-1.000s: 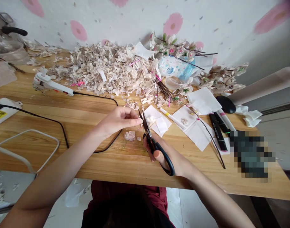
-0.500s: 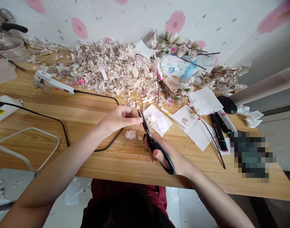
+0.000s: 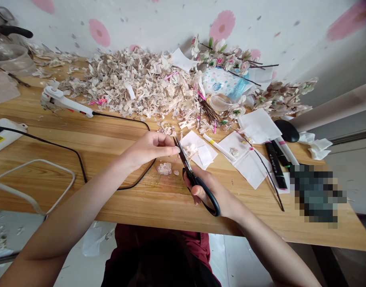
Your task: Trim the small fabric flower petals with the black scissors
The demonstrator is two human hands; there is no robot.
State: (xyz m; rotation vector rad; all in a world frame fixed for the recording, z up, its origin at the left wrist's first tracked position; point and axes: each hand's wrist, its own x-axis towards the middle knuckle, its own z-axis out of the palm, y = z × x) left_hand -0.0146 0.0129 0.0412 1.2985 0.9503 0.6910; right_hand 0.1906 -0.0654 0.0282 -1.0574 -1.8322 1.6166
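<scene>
Mid-frame, the right hand point(image 3: 213, 183) has its grip around black-handled scissors point(image 3: 187, 167), blades point(image 3: 183, 156) beside the left hand point(image 3: 149, 149), whose grip is pinched, any contents too small to tell. Pale petals point(image 3: 164, 168) lie just below on the desk point(image 3: 159, 203).
</scene>
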